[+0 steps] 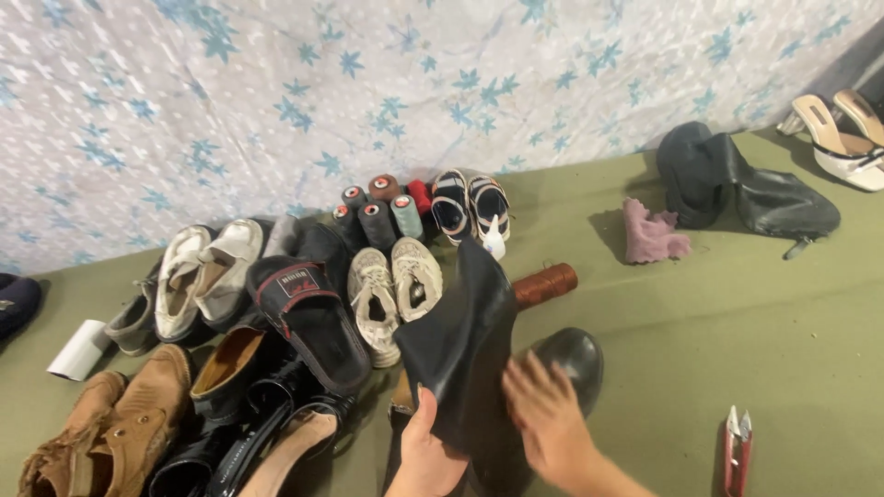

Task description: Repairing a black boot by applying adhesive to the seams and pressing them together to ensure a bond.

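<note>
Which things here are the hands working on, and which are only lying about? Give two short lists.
In hand:
- black leather boot, gripped by the left hand and touched by the right hand

Lying about:
- red thread snips
- thread spools
- pink cloth
- white sneakers
- brown boots
- black bag

A red-and-white rectangular label [299, 280] sits on the black slide sandal's [308, 317] strap.
</note>
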